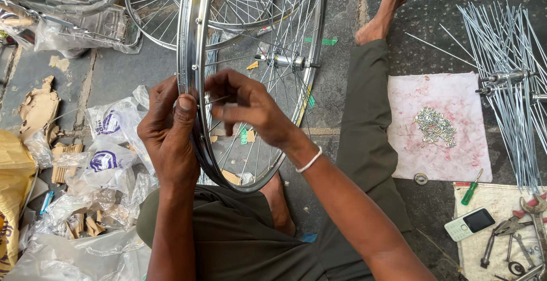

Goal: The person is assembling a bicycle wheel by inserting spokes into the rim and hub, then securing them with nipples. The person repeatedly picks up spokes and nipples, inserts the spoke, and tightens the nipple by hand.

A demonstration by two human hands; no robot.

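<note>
One bicycle wheel rim (191,59) stood upright between the person's knees, its spokes (268,138) running in to the hub (283,60) just beyond the hands. The left hand (168,127) was wrapped around the rim, thumb pressed on its inner face, steadying it. The right hand (250,107) reached through from the far side with fingers drawn together, seemingly pinching a spoke end or nipple at the rim; what it held was too small to tell. Doing this well likely meant holding the rim still and keeping the spoke in line with its hole. Right of the right hand, on the floor, lay a pink cloth (439,161) with small nipples (435,126), loose spokes (507,76), a green screwdriver (470,190) and a phone (469,223).
</note>
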